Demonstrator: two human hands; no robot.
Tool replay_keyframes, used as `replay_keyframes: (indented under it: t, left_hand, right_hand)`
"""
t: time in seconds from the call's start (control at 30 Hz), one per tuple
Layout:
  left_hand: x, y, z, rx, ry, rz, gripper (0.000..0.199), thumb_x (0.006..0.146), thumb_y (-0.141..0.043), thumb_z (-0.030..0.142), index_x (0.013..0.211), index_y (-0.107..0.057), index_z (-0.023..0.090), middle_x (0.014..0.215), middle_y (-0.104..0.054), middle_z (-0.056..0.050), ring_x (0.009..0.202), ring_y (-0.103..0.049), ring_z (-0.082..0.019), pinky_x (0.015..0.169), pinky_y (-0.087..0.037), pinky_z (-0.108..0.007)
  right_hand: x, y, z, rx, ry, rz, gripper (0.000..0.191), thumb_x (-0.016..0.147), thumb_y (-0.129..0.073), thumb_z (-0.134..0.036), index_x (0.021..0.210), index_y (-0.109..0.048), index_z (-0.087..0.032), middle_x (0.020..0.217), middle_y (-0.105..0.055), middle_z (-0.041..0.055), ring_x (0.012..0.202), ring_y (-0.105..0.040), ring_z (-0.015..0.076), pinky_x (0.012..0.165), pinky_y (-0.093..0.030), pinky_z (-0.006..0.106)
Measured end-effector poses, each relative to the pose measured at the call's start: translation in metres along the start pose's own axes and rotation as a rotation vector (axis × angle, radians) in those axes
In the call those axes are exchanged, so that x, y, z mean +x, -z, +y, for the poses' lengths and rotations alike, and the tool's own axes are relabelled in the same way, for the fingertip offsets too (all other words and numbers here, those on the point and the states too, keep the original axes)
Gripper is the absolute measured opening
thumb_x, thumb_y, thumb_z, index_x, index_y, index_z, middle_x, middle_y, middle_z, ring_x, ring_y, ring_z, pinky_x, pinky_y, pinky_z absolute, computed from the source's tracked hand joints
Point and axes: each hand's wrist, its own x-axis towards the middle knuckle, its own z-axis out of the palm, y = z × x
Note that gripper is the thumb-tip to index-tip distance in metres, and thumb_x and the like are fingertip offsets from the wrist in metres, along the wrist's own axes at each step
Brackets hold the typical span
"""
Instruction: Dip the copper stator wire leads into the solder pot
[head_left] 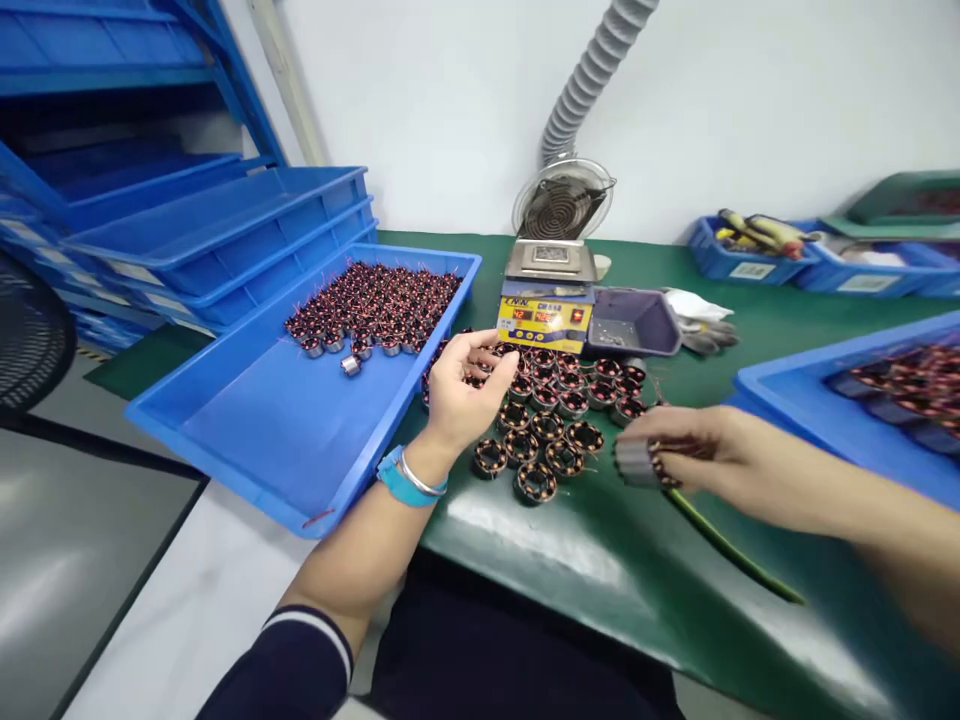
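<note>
— Where were your hands just then?

— My left hand [466,385] hung over the near edge of the loose cluster of wound stators [551,420] on the green mat [600,560]. Its fingers were curled, thumb and forefinger tips close together above the coils; whether they pinched one I could not tell. My right hand [701,452] lay at three o'clock from that cluster, blurred, fingers closed round a short stack of stators [642,462] held sideways, probably so several could go in one grip.

— And the rest of the stators?

— Most sat packed at the far end of the blue tray [300,440], at ten o'clock from my left hand, with one lying apart nearer me. The tray overhung the bench edge, tilted toward my side, I judge for easy reach.

— What stood beyond?

— At twelve o'clock, a solder pot [546,300] with a red readout, a small fan [561,205] and a ribbed grey hose [592,75] behind it, likely there to draw fumes away. A dark little bin [634,322] and grey gloves [701,325] lay just right of it.

— The room?

— White wall, stacked blue trays [217,225] at ten o'clock, another blue tray of parts [862,400] at three, smaller bins [750,258] along the wall at two.
</note>
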Motion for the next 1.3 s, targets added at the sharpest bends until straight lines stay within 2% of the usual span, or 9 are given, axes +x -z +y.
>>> replay_keyframes:
  t: [0.07,0.13,0.3,0.4,0.63,0.8,1.03,1.13,1.3]
  left_hand:
    - [-0.021,0.009,0.02,0.0,-0.061,-0.007,0.025,0.085,-0.073,0.031,0.104,-0.067,0.017,0.1,-0.072,-0.008,0.079,-0.067,-0.013,0.067,-0.053,-0.024]
    - [-0.052,0.024,0.045,0.007,-0.092,-0.152,0.02,0.088,-0.072,0.027,0.104,-0.068,0.017,0.099,-0.072,-0.007,0.083,-0.067,-0.014,0.075,-0.054,-0.026]
    - [-0.133,0.077,0.101,-0.108,0.016,-1.115,0.014,0.091,-0.068,0.028,0.098,-0.066,0.017,0.093,-0.077,-0.009,0.085,-0.073,-0.018,0.08,-0.056,-0.026]
    - [-0.164,0.102,0.12,-0.091,0.012,-1.46,0.008,0.092,-0.06,0.025,0.096,-0.061,0.019,0.099,-0.078,-0.009,0.093,-0.074,-0.019,0.088,-0.055,-0.026]
    - [-0.173,0.098,0.135,0.164,0.025,-1.592,0.048,0.094,-0.053,0.033,0.138,-0.05,0.013,0.14,-0.06,-0.019,0.124,-0.062,-0.03,0.103,-0.05,-0.038]
    - [-0.169,0.08,0.132,0.078,-0.012,-1.67,0.04,0.095,-0.054,0.035,0.127,-0.054,0.009,0.11,-0.071,-0.016,0.102,-0.069,-0.026,0.095,-0.053,-0.033]
    - [-0.143,0.054,0.139,0.296,0.0,-1.669,0.048,0.101,-0.045,0.038,0.137,-0.047,0.007,0.129,-0.065,-0.022,0.117,-0.065,-0.032,0.1,-0.053,-0.039]
    - [-0.128,0.043,0.139,0.29,0.01,-1.744,0.052,0.098,-0.05,0.043,0.134,-0.051,0.005,0.117,-0.071,-0.02,0.107,-0.07,-0.031,0.095,-0.056,-0.037]
    - [-0.101,0.028,0.14,0.378,0.023,-1.779,0.057,0.097,-0.045,0.035,0.142,-0.046,0.0,0.119,-0.07,-0.024,0.106,-0.072,-0.034,0.087,-0.059,-0.04]
  right_hand:
    - [-0.016,-0.02,0.002,-0.139,0.03,-0.068,0.031,0.078,-0.051,-0.03,0.084,-0.079,-0.019,0.083,-0.077,0.0066,0.07,-0.071,0.0202,0.066,-0.058,0.031]
    - [-0.021,-0.035,0.004,-0.205,-0.008,-0.074,0.026,0.079,-0.052,-0.026,0.08,-0.077,-0.019,0.08,-0.077,0.0062,0.069,-0.072,0.0206,0.064,-0.056,0.03]
    - [-0.029,-0.056,0.014,-0.183,-0.095,0.114,0.029,0.078,-0.065,-0.041,0.087,-0.072,-0.015,0.077,-0.075,0.0094,0.071,-0.072,0.0241,0.067,-0.055,0.034]
    - [-0.053,-0.07,0.019,-0.089,-0.082,0.349,0.045,0.076,-0.067,-0.055,0.095,-0.073,-0.015,0.084,-0.077,0.0099,0.071,-0.072,0.0221,0.067,-0.057,0.033]
    - [-0.11,-0.112,0.035,-0.104,0.001,0.773,0.035,0.085,-0.067,-0.048,0.098,-0.074,-0.016,0.083,-0.078,0.0086,0.068,-0.074,0.0187,0.071,-0.061,0.03]
    - [-0.113,-0.127,0.052,-0.339,0.14,0.885,0.024,0.092,-0.065,-0.039,0.095,-0.072,-0.016,0.076,-0.076,0.0061,0.063,-0.073,0.0168,0.067,-0.059,0.026]
    - [-0.113,-0.116,0.04,-0.361,0.286,0.791,0.023,0.101,-0.054,-0.039,0.098,-0.066,-0.02,0.073,-0.072,0.0008,0.06,-0.07,0.0137,0.064,-0.057,0.024]
    - [-0.114,-0.113,0.04,-0.299,0.322,0.737,0.019,0.101,-0.053,-0.038,0.101,-0.063,-0.022,0.075,-0.072,0.0003,0.06,-0.07,0.0151,0.066,-0.059,0.025]
    - [-0.119,-0.114,0.054,-0.181,0.216,0.571,0.018,0.094,-0.059,-0.033,0.111,-0.062,-0.034,0.086,-0.075,0.0005,0.068,-0.074,0.0235,0.073,-0.064,0.035]
